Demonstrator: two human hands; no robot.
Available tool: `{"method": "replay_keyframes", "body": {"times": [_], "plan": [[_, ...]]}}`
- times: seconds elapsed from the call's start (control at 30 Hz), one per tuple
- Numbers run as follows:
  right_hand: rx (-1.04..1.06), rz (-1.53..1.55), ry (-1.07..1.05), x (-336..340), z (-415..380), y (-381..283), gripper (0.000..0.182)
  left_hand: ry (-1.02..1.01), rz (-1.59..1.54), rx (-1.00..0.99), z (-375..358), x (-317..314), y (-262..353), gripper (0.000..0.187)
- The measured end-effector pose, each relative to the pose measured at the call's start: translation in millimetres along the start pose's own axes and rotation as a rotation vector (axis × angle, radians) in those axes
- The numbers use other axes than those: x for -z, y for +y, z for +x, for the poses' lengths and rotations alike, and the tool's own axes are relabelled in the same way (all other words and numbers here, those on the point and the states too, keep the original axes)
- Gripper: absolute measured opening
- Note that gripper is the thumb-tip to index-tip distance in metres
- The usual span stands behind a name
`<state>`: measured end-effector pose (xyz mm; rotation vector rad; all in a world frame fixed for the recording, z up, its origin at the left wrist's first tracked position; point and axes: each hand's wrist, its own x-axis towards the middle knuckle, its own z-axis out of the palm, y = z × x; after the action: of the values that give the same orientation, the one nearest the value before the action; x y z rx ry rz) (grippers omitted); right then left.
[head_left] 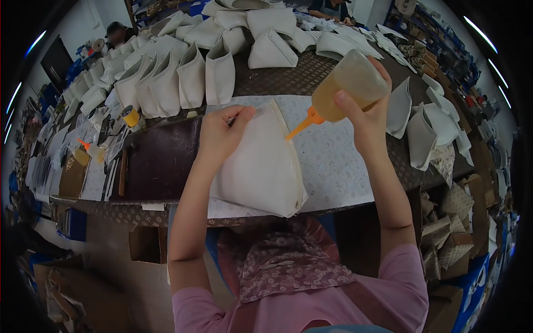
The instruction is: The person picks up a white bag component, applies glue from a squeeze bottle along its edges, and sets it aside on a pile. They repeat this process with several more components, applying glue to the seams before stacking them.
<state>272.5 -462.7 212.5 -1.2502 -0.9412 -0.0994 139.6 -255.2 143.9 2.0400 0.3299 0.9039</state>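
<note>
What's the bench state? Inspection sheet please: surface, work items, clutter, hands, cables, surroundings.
Surface: patterned table bearing a pale sheet and dark board.
Work items: white pouch on the sheet; bottle tilted, orange nozzle pointing down at the pouch's edge, contact unclear.
Clutter: white pieces crowding the far side; loose items at left.
Hands: left at the pouch's upper left, fingers curled; right gripping the bottle.
Cables: nothing seen clearly.
Surroundings: two people beyond; cardboard box below.
</note>
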Motion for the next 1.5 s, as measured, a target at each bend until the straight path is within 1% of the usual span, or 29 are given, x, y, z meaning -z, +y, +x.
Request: {"method": "replay_keyframes", "body": {"times": [0.1, 0.2, 0.3, 0.4, 0.43, 0.53, 0.57, 0.63, 0.67, 0.73, 0.83, 0.87, 0.97, 1.07, 1.17, 1.23, 1.27, 1.37, 1.5], "plan": [[-0.019, -0.043, -0.111, -0.4, -3.0, -0.7, 0.084, 0.002, 0.011, 0.017, 0.8, 1.3, 2.7, 0.028], [-0.101, -0.046, -0.231, 1.7, -17.4, -2.5, 0.083, 0.035, 0.036, 0.015, 0.8, 0.1, 2.4, 0.029], [-0.112, -0.053, -0.240, 6.7, -25.2, 4.1, 0.083, 0.078, 0.057, 0.015, 5.0, -1.7, -1.1, 0.030], [-0.080, -0.030, -0.072, 8.9, -10.6, 4.6, 0.083, 0.078, 0.067, -0.006, 6.7, -3.3, -6.4, 0.032], [-0.081, -0.016, -0.045, 8.6, -6.2, 3.5, 0.083, 0.080, 0.069, -0.014, 6.9, -4.0, -6.9, 0.032], [-0.041, -0.053, -0.054, 10.5, 0.4, 8.3, 0.085, 0.082, 0.072, -0.026, 7.0, -5.1, -4.8, 0.033], [-0.071, -0.067, -0.100, 12.0, -1.2, 9.0, 0.086, 0.085, 0.073, -0.026, 6.5, -4.1, -3.9, 0.032], [-0.133, -0.099, -0.195, 16.6, -7.9, 11.0, 0.087, 0.056, 0.085, 0.037, 6.2, -0.3, 0.2, 0.033], [-0.143, -0.098, -0.196, 16.1, -10.5, 14.1, 0.087, 0.037, 0.090, 0.068, 6.0, 0.2, 0.9, 0.033], [-0.163, -0.097, -0.185, 17.0, -15.6, 19.8, 0.087, 0.053, 0.086, 0.044, 6.7, -1.2, -1.0, 0.033], [-0.125, 0.004, 0.018, 16.0, -3.7, 16.7, 0.086, 0.039, 0.072, 0.050, 7.9, -3.0, -1.5, 0.033], [-0.091, 0.008, 0.020, 15.3, -1.5, 14.3, 0.085, 0.033, 0.068, 0.060, 8.3, -3.3, -0.8, 0.033], [-0.048, -0.080, -0.105, 13.9, -6.1, 14.0, 0.084, 0.038, 0.059, 0.046, 8.2, -3.8, 0.1, 0.033], [-0.125, -0.057, -0.239, 9.5, -24.1, 13.7, 0.083, 0.078, 0.040, 0.018, 9.1, -6.1, -3.1, 0.033], [-0.115, -0.136, -0.316, 6.7, -46.3, 13.9, 0.083, 0.045, 0.064, 0.066, 9.3, -5.4, -4.9, 0.032], [-0.141, -0.079, -0.316, 9.1, -50.5, 15.8, 0.083, 0.053, 0.105, 0.033, 6.7, -10.2, -2.6, 0.030], [-0.149, -0.050, -0.315, 10.6, -50.9, 16.6, 0.084, 0.058, 0.125, 0.012, 5.6, -11.6, -0.9, 0.030], [-0.187, 0.056, -0.165, 14.1, -33.2, 21.6, 0.085, 0.038, -0.020, 0.030, 4.7, -9.3, -5.3, 0.029], [-0.087, 0.070, 0.002, 8.8, 3.6, 27.7, 0.086, -0.060, -0.002, 0.082, -4.4, -5.8, 12.4, 0.027]]}}
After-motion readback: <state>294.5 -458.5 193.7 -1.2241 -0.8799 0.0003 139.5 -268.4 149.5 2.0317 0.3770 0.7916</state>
